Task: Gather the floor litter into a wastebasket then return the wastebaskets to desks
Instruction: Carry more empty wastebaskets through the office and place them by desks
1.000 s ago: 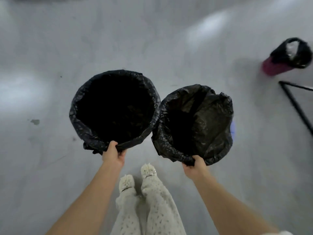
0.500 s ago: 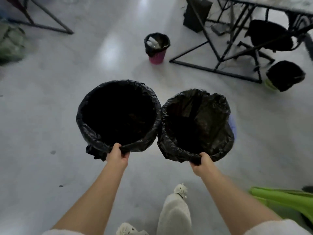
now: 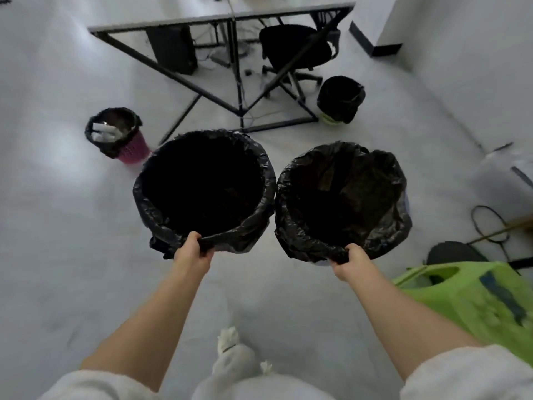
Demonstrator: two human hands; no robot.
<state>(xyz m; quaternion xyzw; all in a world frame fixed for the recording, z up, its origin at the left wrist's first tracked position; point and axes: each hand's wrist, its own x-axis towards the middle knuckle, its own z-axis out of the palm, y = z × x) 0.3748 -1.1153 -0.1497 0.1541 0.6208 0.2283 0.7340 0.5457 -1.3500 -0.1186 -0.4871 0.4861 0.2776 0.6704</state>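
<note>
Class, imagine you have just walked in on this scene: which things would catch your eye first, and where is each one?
Two black-lined wastebaskets fill the centre, carried side by side: the left hand grips the near rim of the left wastebasket, the right hand that of the right wastebasket. Behind them stands a pink wastebasket holding white litter, left of a black-framed desk. A bright green bag glares at the right edge.
</note>
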